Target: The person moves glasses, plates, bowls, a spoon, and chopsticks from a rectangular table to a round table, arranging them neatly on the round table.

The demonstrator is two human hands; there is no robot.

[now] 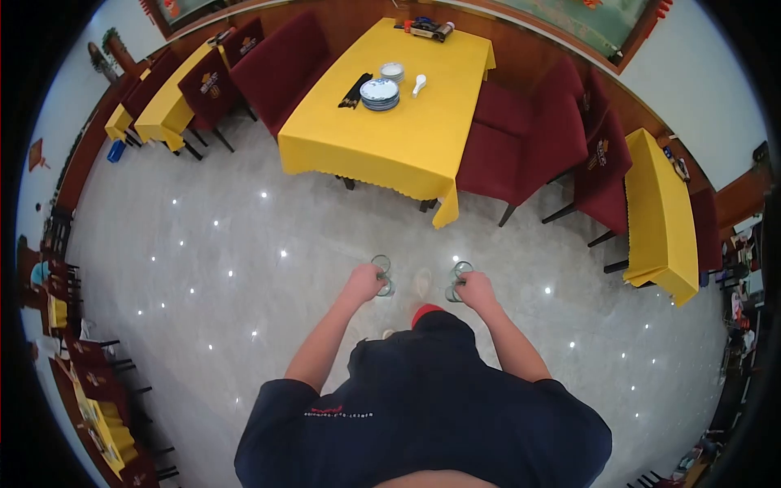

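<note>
Both of my hands are out in front of my body, above the tiled floor. My left hand (365, 283) is closed on a pair of clear glasses (381, 263), pinched side by side at their rims. A second pair of clear glasses (463, 268) is gripped the same way in my right hand (475, 290). Farther ahead, a table with a yellow cloth (366, 154) carries a stack of blue-and-white plates (380, 93), a stack of small white dishes (392, 71), a white spoon (419, 85) and a bundle of dark chopsticks (355, 90).
Dark red chairs (281, 73) flank the table on the left, with more red chairs (521, 150) on its right. A portable stove (431, 30) stands at the table's far end. Another yellow-covered table (663, 215) is at the right. Grey floor (236, 244) lies between me and the tables.
</note>
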